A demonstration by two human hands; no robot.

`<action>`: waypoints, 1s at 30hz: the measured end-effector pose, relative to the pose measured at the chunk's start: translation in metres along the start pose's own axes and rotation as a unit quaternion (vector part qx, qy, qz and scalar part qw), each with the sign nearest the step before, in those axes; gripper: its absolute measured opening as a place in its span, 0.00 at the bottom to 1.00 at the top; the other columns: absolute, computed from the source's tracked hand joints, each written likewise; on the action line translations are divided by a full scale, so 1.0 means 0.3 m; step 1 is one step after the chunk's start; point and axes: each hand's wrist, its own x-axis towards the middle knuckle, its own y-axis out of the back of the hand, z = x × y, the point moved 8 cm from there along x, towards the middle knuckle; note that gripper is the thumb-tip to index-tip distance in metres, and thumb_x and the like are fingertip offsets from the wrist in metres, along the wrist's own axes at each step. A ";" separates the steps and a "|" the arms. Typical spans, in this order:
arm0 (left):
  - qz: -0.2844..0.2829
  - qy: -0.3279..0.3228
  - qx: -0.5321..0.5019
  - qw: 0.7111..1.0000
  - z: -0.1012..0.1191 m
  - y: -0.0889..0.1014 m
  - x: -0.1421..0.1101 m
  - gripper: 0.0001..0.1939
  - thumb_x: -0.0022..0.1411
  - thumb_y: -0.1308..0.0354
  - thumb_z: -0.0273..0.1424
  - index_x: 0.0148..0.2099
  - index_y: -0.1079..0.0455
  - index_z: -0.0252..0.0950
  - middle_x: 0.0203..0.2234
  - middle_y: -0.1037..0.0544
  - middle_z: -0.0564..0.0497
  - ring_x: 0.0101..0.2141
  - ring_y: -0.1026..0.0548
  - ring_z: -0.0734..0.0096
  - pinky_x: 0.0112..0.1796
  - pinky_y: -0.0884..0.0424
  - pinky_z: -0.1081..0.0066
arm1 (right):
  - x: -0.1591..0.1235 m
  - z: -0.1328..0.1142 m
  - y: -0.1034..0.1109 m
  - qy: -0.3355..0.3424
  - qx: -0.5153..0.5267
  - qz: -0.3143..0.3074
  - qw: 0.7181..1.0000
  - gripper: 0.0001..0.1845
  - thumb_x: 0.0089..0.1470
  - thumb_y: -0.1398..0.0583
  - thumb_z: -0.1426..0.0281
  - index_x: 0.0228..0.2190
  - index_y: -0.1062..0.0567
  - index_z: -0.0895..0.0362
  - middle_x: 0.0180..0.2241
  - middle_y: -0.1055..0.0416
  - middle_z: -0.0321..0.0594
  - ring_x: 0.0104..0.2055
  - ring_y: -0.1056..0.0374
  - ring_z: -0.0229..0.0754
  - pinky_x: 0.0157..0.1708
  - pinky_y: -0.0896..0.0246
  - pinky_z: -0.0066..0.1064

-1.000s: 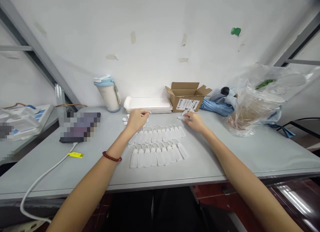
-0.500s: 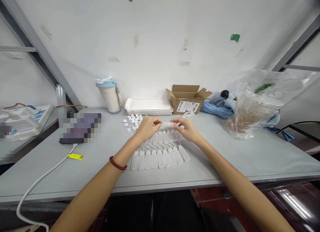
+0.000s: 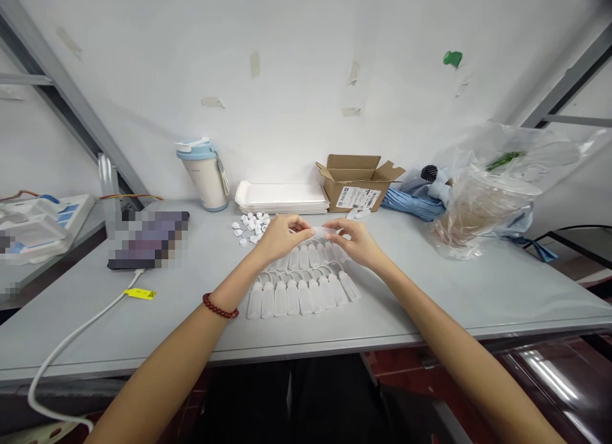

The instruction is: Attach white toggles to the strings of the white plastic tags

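A small translucent plastic squeeze bottle point(image 3: 325, 232) lies sideways in the air between my hands. My right hand point(image 3: 356, 241) pinches its right end between thumb and fingers. My left hand point(image 3: 283, 237) is closed at the other end, thumb against forefinger; whether a cap is under those fingertips is hidden. Below, two rows of similar bottles point(image 3: 292, 299) with thin curved spouts lie on the table, the back row partly behind my hands. A heap of small white caps point(image 3: 255, 225) sits just left of my left hand. Two loose bottles point(image 3: 362, 213) rest behind my right hand.
Along the wall stand a blue-lidded tumbler point(image 3: 204, 179), a stack of white trays point(image 3: 282, 199) and an open cardboard box point(image 3: 354, 188). A blue folded umbrella point(image 3: 414, 203) and a plastic bag point(image 3: 478, 208) are at right. A phone-like device point(image 3: 148, 239) with a white cable point(image 3: 79, 332) lies left.
The view has shifted slightly, so everything sits a little higher in it. My left fingers have changed their pose at the bottle's end; my right hand keeps its hold.
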 end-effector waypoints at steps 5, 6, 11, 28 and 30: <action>-0.009 0.064 -0.080 0.995 -0.038 -0.009 -0.003 0.16 0.49 0.38 0.42 0.32 0.28 0.32 0.27 0.23 0.48 0.29 0.28 0.70 0.30 0.33 0.71 | -0.013 -0.023 -0.017 0.067 -0.048 0.020 0.996 0.10 0.53 0.42 0.69 0.38 0.26 0.57 0.36 0.25 0.42 0.36 0.30 0.42 0.35 0.36 0.33; -0.010 0.077 -0.092 0.993 -0.043 -0.012 -0.004 0.16 0.49 0.38 0.42 0.31 0.28 0.32 0.27 0.23 0.48 0.28 0.28 0.71 0.30 0.33 0.71 | -0.016 -0.025 -0.025 0.080 -0.066 0.022 0.994 0.10 0.53 0.42 0.70 0.38 0.26 0.58 0.35 0.25 0.43 0.36 0.30 0.42 0.35 0.35 0.33; -0.006 0.111 -0.118 0.987 -0.054 -0.019 -0.010 0.15 0.49 0.37 0.40 0.31 0.27 0.32 0.26 0.23 0.48 0.25 0.29 0.74 0.29 0.34 0.71 | -0.026 -0.029 -0.056 0.108 -0.135 0.013 0.985 0.18 0.54 0.44 0.73 0.48 0.32 0.56 0.40 0.26 0.47 0.42 0.30 0.46 0.38 0.35 0.36; -0.054 0.086 -0.299 0.949 -0.020 -0.048 -0.005 0.29 0.57 0.50 0.53 0.34 0.26 0.29 0.28 0.23 0.43 0.29 0.27 0.69 0.29 0.33 0.71 | -0.017 -0.025 -0.053 -0.024 0.219 -0.050 0.974 0.18 0.54 0.43 0.63 0.45 0.34 0.57 0.32 0.27 0.40 0.31 0.28 0.41 0.27 0.36 0.31; -0.059 0.061 -0.305 0.949 -0.006 -0.043 -0.005 0.27 0.58 0.49 0.51 0.34 0.26 0.30 0.29 0.23 0.43 0.30 0.27 0.68 0.30 0.33 0.70 | -0.018 -0.030 -0.064 -0.037 0.267 -0.067 0.961 0.19 0.54 0.42 0.61 0.45 0.35 0.56 0.34 0.27 0.42 0.32 0.28 0.41 0.26 0.35 0.30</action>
